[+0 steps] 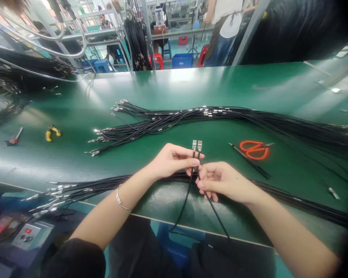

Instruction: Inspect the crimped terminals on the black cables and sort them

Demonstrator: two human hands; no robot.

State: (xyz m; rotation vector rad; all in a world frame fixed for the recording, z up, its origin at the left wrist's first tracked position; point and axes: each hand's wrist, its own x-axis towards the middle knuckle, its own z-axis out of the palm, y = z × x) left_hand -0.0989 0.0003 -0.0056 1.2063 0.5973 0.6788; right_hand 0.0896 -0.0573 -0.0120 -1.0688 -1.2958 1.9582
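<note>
Two black cables with small metal connectors (197, 145) stand side by side in front of me, connector ends up. My left hand (178, 160) pinches both cables just below the connectors, between thumb and fingers. Lower down, my right hand (217, 179) is closed on the right-hand cable (217, 216), whose length slants down over the table's front edge. The left-hand cable (185, 204) curves down toward the same edge. Behind my hands, a bundle of black cables (104, 183) runs along the near side of the table.
A larger cable bundle (162, 119) stretches across the green table (150, 87). Right of my hands lie black tweezers (249, 160) and orange-handled scissors (254, 150). Yellow-handled pliers (52, 132) and a red-handled tool (14, 138) are at left. A control box (31, 236) sits below left. People work beyond.
</note>
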